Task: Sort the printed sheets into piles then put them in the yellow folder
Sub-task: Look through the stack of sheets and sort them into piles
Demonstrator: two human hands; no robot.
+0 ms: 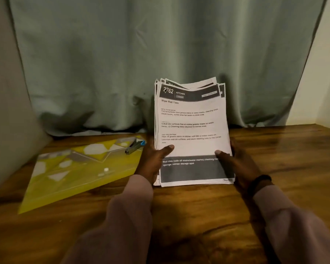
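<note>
On the bench, centre: a stack of printed sheets (193, 130) is held with its lower edge on or just above the wood and its top tilted away toward the curtain (160, 54).
Left hand (154, 161): the stack's left edge is gripped, the thumb laid across the front page and the fingers hidden behind the paper.
Right hand (236, 162): the right edge is gripped the same way, thumb on the front; a dark band (259, 182) is worn at that wrist.
Step in hand: judged to be squaring the stack before any sorting, since no separate piles are seen yet.
How it is done well: the lower edge should be tapped lightly on the bench (274, 149) with the grip loosened, so that the skewed sheets at the top can drop into line; both side edges should then be pressed inward evenly.
Caution: a tight grip would likely buckle the pages; a slack one could let them fan out.
Sheets, appearance: white pages with a dark header band, the front one marked "2762 KITCHEN" and "Wipe Wall Tiles"; a dark block crosses its foot. Corners behind it are staggered.
Yellow folder (74, 168): laid flat to the left, closed as far as can be told, well apart from the stack's base.
Item on folder: a small dark object with a blue tip (134, 147) rests on the folder's far corner and would need to be moved first.
</note>
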